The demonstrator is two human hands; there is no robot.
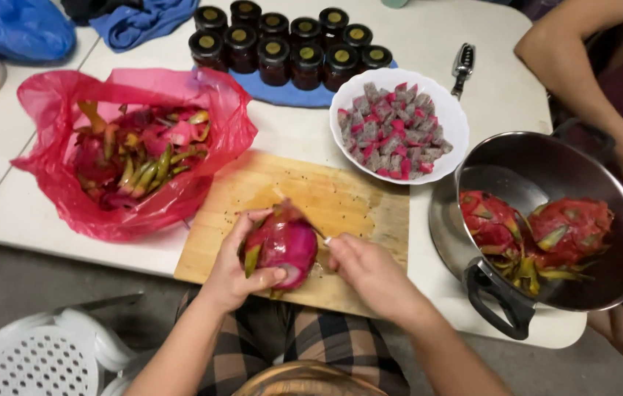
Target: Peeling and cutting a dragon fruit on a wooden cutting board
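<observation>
My left hand (234, 265) cups a pink dragon fruit (284, 243) on a wooden cutting board (348, 205) at the near table edge. My right hand (366, 268) sits just right of the fruit, fingers closed on a small knife (319, 233) whose thin blade touches the fruit's right side. Only a short piece of the blade shows. The fruit's skin is partly peeled, with green-tipped scales at its lower left.
A red plastic bag (55, 110) holds peels at left. A white bowl (458, 125) of cubed fruit stands behind the board. A metal pot (619, 213) with whole dragon fruits is at right, another person's arm (583, 73) beside it. Several dark jars (289, 44) stand at the back.
</observation>
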